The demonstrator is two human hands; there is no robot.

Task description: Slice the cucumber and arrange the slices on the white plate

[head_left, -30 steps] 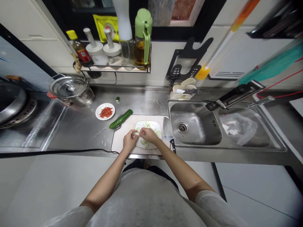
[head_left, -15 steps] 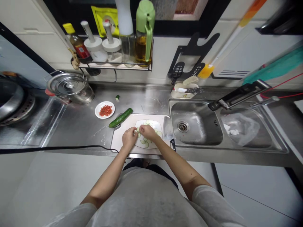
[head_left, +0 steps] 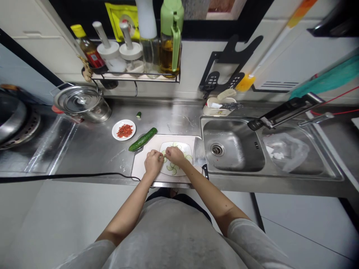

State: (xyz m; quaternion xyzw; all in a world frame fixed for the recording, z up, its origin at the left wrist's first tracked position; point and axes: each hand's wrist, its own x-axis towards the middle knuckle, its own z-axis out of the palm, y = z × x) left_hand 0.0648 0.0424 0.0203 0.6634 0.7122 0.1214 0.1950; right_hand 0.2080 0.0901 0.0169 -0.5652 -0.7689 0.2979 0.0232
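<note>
Thin pale cucumber slices [head_left: 171, 169] are spread in overlapping curves on a white squarish plate [head_left: 181, 173], which rests on a light cutting board [head_left: 140, 168]. Over the plate's left edge, my left hand [head_left: 153, 163] is closed, with cucumber slices at its fingertips. My right hand [head_left: 175, 155] is above the plate, its fingers pinched beside a slice between the two hands; its fingers partly hide what they grip. A cut green cucumber [head_left: 143, 139] lies across the board's upper left corner. Along the board's right side lies a cleaver [head_left: 199, 151] with a black handle.
A small white plate of chopped red pieces [head_left: 124, 130], a cucumber end [head_left: 138, 114] and a lidded steel pot [head_left: 84, 104] stand to the left. The double sink [head_left: 232, 149] is on the right. Above the counter hangs a seasoning rack [head_left: 134, 77] with bottles.
Both hands stay over the plate with only slight finger movement. The whole view has shifted a little.
</note>
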